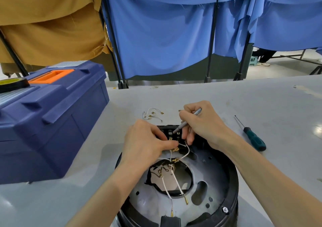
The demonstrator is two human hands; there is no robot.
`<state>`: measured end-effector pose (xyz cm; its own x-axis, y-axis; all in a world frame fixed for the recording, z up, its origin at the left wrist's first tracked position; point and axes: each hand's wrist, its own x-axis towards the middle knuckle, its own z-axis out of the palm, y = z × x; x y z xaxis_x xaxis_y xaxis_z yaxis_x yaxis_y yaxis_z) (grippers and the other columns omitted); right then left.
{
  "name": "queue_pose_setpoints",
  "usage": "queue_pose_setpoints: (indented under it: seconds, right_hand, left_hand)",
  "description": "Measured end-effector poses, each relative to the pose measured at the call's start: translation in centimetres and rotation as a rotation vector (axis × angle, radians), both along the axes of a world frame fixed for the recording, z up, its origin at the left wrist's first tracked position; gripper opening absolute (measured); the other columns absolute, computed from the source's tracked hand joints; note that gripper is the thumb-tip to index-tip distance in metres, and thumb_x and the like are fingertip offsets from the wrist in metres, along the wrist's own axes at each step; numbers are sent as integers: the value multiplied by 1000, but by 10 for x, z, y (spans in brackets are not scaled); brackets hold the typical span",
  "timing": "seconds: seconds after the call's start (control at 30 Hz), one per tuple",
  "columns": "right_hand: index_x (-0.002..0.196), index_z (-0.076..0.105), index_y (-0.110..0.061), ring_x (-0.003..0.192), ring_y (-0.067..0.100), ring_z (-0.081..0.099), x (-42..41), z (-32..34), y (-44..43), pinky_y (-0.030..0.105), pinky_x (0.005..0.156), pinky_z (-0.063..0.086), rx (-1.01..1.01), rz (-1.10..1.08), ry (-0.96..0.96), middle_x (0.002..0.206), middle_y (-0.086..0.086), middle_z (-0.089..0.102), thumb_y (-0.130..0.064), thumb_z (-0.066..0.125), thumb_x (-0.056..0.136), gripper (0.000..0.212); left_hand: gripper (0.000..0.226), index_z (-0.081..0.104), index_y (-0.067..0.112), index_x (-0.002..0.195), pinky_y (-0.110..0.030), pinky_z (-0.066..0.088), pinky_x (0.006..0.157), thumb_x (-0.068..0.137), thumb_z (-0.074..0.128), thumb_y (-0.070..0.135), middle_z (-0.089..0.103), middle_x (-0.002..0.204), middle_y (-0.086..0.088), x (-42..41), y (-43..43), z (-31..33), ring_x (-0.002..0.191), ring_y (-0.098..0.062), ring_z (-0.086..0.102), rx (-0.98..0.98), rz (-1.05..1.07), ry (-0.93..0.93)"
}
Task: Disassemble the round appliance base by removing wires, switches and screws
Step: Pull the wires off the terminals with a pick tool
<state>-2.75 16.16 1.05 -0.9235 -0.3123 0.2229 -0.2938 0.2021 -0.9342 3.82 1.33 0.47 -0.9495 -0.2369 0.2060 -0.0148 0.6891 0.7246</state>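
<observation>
The round appliance base (pixel 224 179), black-rimmed with a silver inner plate, lies open in front of me on the table. White wires (pixel 169 185) with brass terminals run across its central opening. At the far rim sits a black switch block (pixel 172 131). My right hand (pixel 202 124) grips a thin silver screwdriver (pixel 187 120) like a pen, its tip at the switch terminals. My left hand (pixel 146 139) pinches a brass wire terminal (pixel 174 150) just below the switch block.
Several removed white wires (pixel 153 114) lie on the table beyond the base. A green-handled screwdriver (pixel 252 136) lies to the right. A blue toolbox (pixel 47 115) with an orange handle stands at the left, a roll of tape (pixel 13 84) on it. Blue and tan curtains hang behind.
</observation>
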Motion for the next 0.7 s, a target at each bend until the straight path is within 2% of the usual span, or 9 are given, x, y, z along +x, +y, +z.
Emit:
queue_pose_setpoints:
  seconds: [0.13, 0.23, 0.27, 0.4, 0.6, 0.7]
  right_hand:
    - [54, 43, -5, 29, 27, 50, 1, 1, 0, 24, 39, 38, 3, -21, -20, 45, 22, 58, -5, 51, 88, 35]
    - [56, 46, -3, 30, 28, 49, 2, 2, 0, 25, 40, 38, 19, -50, -30, 46, 23, 59, -5, 50, 86, 30]
    - [55, 46, -3, 30, 28, 49, 3, 3, 1, 24, 40, 38, 21, -62, -33, 47, 23, 60, -5, 50, 85, 30]
    - [53, 45, -5, 29, 27, 48, 7, 3, 7, 23, 38, 38, 27, -113, -51, 46, 23, 59, -4, 48, 83, 31]
    - [48, 42, -11, 29, 27, 47, 9, 10, 14, 18, 33, 34, 74, -54, -64, 46, 24, 59, -5, 49, 84, 37]
    - [49, 37, -12, 28, 25, 48, 8, 10, 5, 17, 33, 31, 96, -20, 5, 44, 21, 59, -5, 50, 84, 38]
  left_hand:
    - [26, 64, 28, 54, -24, 41, 53, 63, 88, 31, 52, 38, 12, 4, -12, 5, 49, -9, 54, -92, 82, 19]
    - [19, 68, 28, 72, -30, 50, 62, 70, 84, 38, 56, 56, 9, 7, -10, 6, 65, -16, 60, -214, 58, -24]
    - [19, 70, 25, 77, -32, 53, 65, 72, 82, 40, 56, 55, 8, 7, -10, 7, 65, -17, 61, -203, 40, -44]
    - [15, 78, 20, 75, -37, 57, 66, 81, 76, 34, 52, 41, 6, 2, -5, 9, 48, -17, 51, -110, -1, -98]
    - [18, 72, 12, 64, -25, 43, 52, 80, 70, 20, 51, 36, 5, -7, 10, 2, 30, -7, 38, -54, -17, -140]
    - [18, 71, 8, 62, -25, 41, 49, 76, 71, 18, 50, 36, 4, -8, 12, -3, 30, -10, 37, -28, -13, -114]
